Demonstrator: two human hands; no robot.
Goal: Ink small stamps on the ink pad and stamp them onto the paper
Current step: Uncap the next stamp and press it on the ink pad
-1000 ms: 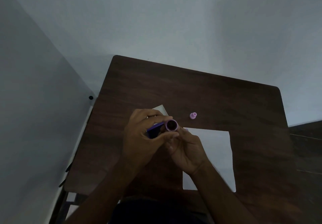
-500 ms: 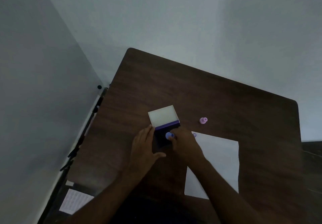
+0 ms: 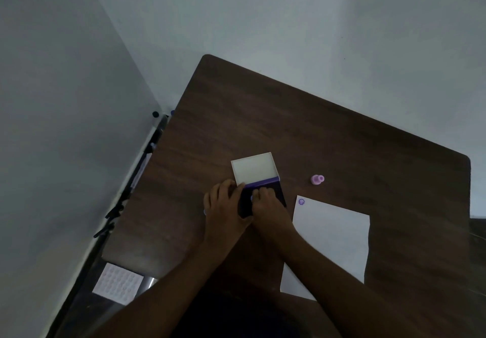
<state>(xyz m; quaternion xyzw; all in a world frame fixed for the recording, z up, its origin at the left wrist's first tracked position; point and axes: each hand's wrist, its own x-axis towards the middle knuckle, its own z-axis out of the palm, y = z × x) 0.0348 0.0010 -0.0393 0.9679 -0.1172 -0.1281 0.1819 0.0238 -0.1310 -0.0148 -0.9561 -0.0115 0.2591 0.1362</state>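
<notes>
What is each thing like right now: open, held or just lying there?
Ink pad: open, lid flipped back.
Left hand: holds the pad's edge.
Right hand: pinches a small stamp on the pad.
Pink stamp: loose on the table.
Paper: flat, one purple mark near its corner.

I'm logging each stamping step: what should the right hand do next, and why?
Probably lift the small stamp off the ink pad toward the paper, which shows only one print: the right hand pinches it down on the pad.
</notes>
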